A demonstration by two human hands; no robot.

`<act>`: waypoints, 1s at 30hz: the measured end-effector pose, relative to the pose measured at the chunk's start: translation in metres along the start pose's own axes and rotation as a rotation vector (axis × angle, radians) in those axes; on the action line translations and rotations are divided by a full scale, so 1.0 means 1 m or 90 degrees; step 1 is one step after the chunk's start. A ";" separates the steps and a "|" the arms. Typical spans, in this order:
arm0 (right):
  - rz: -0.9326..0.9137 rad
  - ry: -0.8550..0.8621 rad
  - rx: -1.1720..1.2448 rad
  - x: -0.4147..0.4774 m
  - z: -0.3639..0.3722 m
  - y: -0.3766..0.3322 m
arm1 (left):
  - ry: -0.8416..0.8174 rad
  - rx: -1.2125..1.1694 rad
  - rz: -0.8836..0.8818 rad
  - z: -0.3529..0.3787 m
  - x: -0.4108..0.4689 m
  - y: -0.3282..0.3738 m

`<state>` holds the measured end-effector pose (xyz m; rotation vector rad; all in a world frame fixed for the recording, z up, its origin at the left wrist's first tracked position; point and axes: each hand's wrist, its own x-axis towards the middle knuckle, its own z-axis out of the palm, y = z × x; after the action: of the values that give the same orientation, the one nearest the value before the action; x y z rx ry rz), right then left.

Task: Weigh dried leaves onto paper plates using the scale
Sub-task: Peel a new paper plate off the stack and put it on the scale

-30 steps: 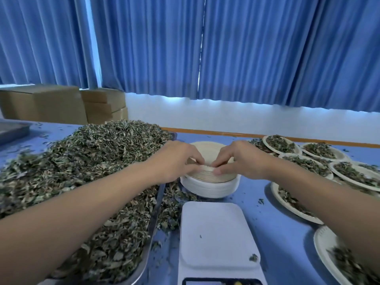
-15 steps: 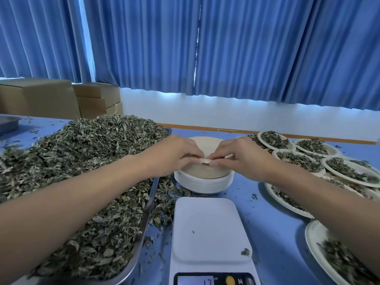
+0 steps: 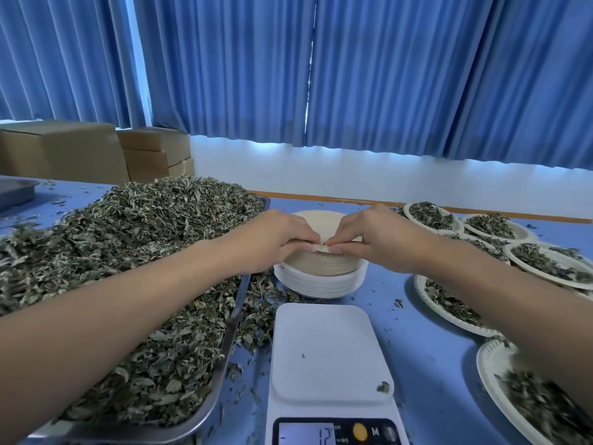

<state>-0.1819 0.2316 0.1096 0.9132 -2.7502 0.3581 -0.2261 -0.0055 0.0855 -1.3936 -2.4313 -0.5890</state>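
Observation:
A stack of paper plates [image 3: 321,277] stands on the blue table beyond the white scale [image 3: 327,351]. My left hand [image 3: 272,242] and my right hand [image 3: 375,239] meet over the near edge of the stack, and the fingertips of both pinch the rim of the top plate [image 3: 322,248]. The scale's platform is bare apart from two leaf crumbs, and its display is lit. A heap of dried leaves [image 3: 128,268] fills a metal tray [image 3: 231,335] on the left.
Several paper plates with leaves [image 3: 449,303] lie on the right side of the table. Cardboard boxes [image 3: 80,152] stand at the back left before blue curtains. A grey tray [image 3: 16,191] shows at the far left. Loose leaf bits litter the table.
Both hands stay at the stack's near edge, their fingertips drawn closer together on the top plate's rim. The view has tilted down, so the scale's display now shows.

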 end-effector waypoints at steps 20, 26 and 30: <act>-0.078 -0.089 -0.452 0.006 0.005 -0.026 | 0.003 -0.006 -0.020 0.001 0.001 0.002; -0.092 0.029 -0.414 0.009 -0.001 -0.026 | 0.074 0.064 -0.007 -0.004 0.004 0.005; 0.018 0.080 -0.375 0.006 0.006 -0.026 | 0.104 0.068 -0.006 -0.008 0.004 0.009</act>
<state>-0.1709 0.2062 0.1097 0.6639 -2.5205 -0.3652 -0.2199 -0.0021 0.0964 -1.2417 -2.3055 -0.5433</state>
